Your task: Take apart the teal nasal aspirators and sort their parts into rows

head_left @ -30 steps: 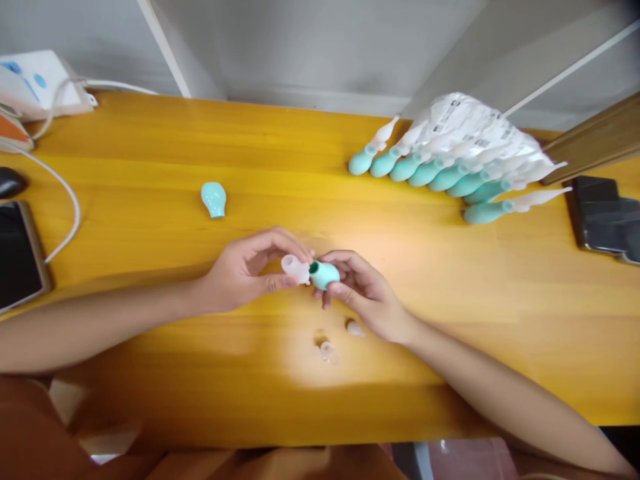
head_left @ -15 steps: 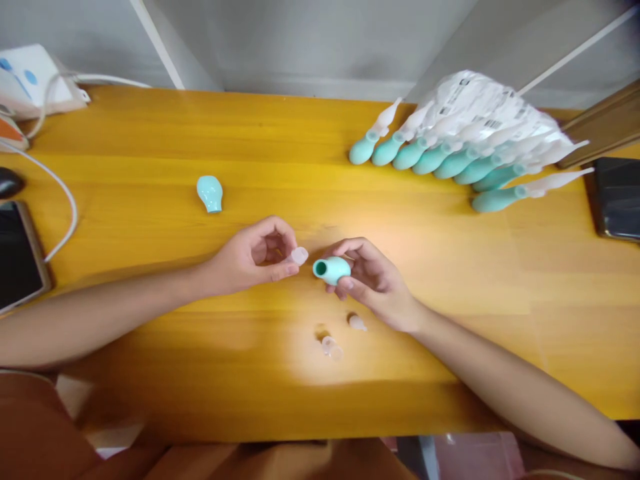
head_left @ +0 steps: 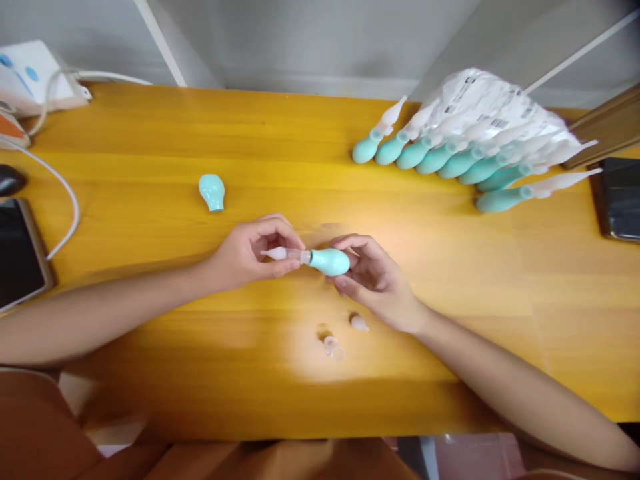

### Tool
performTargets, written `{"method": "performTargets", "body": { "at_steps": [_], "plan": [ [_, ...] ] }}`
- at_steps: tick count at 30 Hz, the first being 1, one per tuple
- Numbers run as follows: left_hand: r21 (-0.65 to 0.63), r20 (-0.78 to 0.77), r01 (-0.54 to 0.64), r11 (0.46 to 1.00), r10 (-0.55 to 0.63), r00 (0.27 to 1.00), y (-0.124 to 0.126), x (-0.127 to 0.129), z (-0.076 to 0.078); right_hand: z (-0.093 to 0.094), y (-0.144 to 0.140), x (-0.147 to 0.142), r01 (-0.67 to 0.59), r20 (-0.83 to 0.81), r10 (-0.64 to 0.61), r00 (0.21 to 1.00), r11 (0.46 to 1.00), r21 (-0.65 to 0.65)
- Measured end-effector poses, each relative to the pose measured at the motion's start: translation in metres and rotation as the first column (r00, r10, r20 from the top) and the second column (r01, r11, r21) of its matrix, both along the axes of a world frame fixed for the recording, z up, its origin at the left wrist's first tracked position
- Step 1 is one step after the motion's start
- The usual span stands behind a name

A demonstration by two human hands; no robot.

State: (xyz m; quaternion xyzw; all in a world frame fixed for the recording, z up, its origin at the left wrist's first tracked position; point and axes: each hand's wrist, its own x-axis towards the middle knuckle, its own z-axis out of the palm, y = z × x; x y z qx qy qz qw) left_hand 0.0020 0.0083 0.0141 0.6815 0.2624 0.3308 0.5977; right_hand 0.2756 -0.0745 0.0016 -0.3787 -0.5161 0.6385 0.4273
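Observation:
Pinched in my left hand is a clear nozzle piece with a whitish pointed tip toward the palm. Its wide end meets the neck of a mint-green rubber bulb; how deep it sits in the neck cannot be made out. Around the bulb's round end the fingers of my right hand are closed. Just below lie a small whitish tip and a clear connector on the wooden table. A second mint bulb rests up to the left, without a nozzle.
Several bulbs with nozzles attached form a row at the back right, before a white printed plastic bag. A black object lies at the right edge. On the left are a dark-screened device, a white cable and a white box.
The nozzle piece and the bulb, apart before, now touch end to end. The bulb has turned so its opening faces left. My left hand has shifted slightly.

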Motion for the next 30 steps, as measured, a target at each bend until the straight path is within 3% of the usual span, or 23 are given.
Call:
{"method": "performTargets", "body": {
  "at_steps": [6,12,20,30],
  "plan": [
    [-0.058,-0.053,-0.051,0.997,0.048,0.997,-0.001,-0.001,0.002,0.000,0.001,-0.001,0.028,0.011,-0.028,1.000,1.000,0.014],
    [-0.075,-0.079,-0.073,0.995,0.067,0.995,-0.002,0.001,0.006,-0.004,0.000,-0.003,0.087,0.021,-0.090,0.996,0.988,0.129],
    [-0.079,-0.054,-0.060,0.995,0.056,0.997,-0.001,0.002,0.001,-0.006,-0.002,0.000,0.113,0.152,-0.159,0.976,0.954,0.278],
    [-0.075,-0.029,-0.084,0.994,0.082,0.996,-0.004,0.001,-0.004,-0.005,-0.001,0.001,0.111,0.169,-0.158,0.973,0.959,0.260]
  ]
}}
